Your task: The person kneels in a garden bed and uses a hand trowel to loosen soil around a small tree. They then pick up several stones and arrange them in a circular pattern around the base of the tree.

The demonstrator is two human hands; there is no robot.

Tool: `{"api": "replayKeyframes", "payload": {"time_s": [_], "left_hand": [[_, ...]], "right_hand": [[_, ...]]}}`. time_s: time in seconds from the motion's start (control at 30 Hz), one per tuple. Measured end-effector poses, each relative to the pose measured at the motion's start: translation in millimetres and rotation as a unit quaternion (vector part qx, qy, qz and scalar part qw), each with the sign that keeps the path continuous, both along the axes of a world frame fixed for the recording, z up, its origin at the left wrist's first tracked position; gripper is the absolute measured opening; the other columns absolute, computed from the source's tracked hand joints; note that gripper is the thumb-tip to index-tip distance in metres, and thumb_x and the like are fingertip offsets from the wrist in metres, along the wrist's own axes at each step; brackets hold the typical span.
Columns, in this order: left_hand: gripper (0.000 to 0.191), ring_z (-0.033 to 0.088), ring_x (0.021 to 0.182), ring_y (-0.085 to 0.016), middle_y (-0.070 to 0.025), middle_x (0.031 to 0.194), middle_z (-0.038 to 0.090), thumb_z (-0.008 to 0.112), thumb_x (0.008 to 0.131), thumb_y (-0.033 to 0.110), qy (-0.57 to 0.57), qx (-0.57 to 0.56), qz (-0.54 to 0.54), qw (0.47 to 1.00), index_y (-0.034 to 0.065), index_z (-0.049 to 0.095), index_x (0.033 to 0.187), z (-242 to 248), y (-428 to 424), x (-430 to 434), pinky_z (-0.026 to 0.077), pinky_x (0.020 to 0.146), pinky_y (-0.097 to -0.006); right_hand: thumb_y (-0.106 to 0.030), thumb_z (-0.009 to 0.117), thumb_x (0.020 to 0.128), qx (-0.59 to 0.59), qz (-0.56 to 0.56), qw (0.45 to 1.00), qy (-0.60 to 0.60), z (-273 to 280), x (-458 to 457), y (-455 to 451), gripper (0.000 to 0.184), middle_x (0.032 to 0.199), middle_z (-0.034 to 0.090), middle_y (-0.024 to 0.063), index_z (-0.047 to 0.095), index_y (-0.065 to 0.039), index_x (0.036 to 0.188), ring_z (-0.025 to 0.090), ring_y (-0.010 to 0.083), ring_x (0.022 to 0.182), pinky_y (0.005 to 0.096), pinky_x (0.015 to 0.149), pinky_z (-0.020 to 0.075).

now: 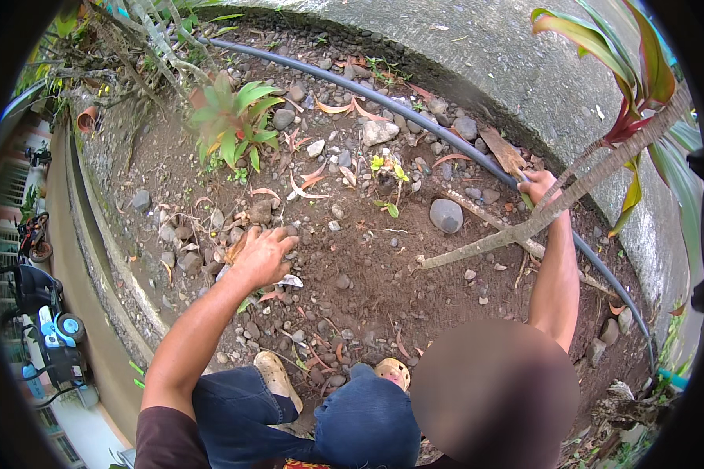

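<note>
My left hand reaches down over a heap of stones and dry leaves, palm downward and fingers somewhat apart; its underside is hidden. A rounded brown stone lies just beyond its fingertips. Off to the right, my right hand is closed around the handle end of a flat brown tool, which looks like a rusty trowel. The tool's blade points toward the concrete edge, beside a dark plastic pipe. A slanting bare plant stem crosses in front of my right forearm.
A smooth grey stone sits in the brown soil. A leafy plant grows at upper left, and a long-leaved plant overhangs the right. Concrete paving borders the bed. A terracotta pot lies tipped at far left.
</note>
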State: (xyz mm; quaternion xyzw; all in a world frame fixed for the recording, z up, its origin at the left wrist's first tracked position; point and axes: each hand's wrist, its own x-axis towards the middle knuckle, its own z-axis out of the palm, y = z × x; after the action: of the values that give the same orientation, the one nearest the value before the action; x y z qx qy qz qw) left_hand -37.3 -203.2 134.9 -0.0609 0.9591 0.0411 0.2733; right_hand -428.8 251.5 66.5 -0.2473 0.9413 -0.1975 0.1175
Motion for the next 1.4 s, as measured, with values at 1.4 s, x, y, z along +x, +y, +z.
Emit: {"api": "replayKeyframes", "payload": {"time_s": [1.4], "left_hand": [[0.062,0.054,0.113,-0.036,-0.0196,0.117,0.055,0.070,0.063,0.020,0.314,0.108,0.216,0.918,-0.0036,0.055,0.119,-89.5,19.3,-119.2,0.043,0.105,-0.0412]], "right_hand": [[-0.020,0.077,0.073,-0.095,-0.210,0.957,0.178,-10.2,6.5,-187.6,0.045,0.107,0.068,0.0067,0.060,-0.013,0.114,0.059,0.0303,0.107,0.0492,0.092,0.0331]]}}
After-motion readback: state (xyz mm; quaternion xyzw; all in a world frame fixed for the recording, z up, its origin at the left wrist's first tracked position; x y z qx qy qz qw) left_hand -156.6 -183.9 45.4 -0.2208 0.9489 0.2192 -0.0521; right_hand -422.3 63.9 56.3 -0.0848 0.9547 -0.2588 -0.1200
